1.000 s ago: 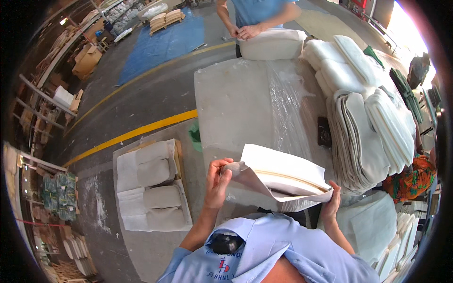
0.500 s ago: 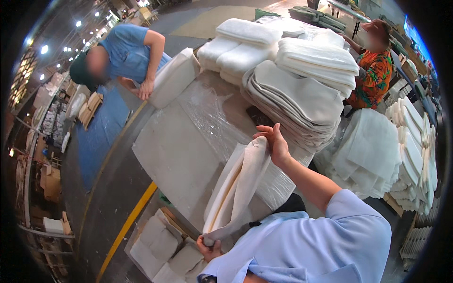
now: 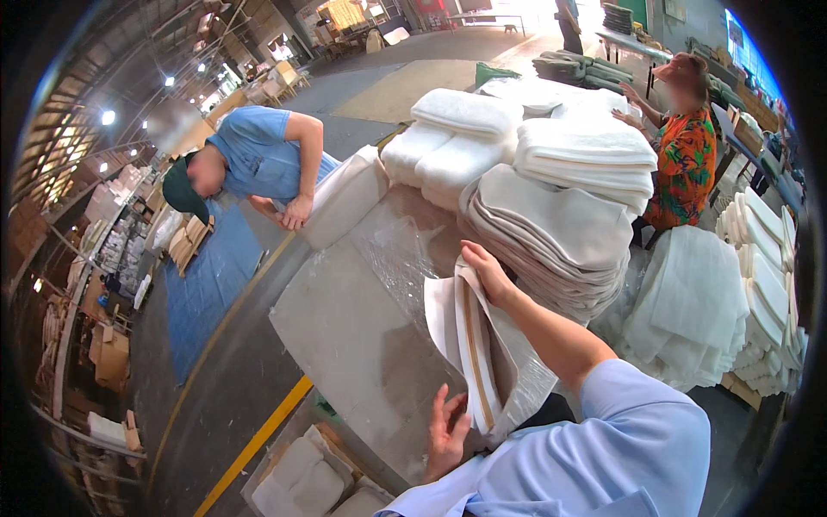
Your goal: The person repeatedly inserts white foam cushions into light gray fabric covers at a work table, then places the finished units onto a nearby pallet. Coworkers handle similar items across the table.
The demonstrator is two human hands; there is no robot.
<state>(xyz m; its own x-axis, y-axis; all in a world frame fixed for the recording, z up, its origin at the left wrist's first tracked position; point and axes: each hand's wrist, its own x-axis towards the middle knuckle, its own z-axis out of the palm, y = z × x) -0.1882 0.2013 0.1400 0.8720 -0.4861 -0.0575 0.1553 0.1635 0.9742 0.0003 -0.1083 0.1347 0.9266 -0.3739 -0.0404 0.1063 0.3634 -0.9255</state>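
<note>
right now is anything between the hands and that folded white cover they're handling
Nothing visible. The right hand already grips the top edge of the folded white cover, and the left hand touches its lower end. The cover stands over the plastic-covered table, with the stack of white pieces just beyond it.

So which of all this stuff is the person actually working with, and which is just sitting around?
In hand:
- white fabric cover, gripped at the top by the right hand and at the bottom by the left hand
- table under it

Lying about:
- stack of flat covers
- folded white pads
- white bundles on the floor
- yellow floor line
</note>
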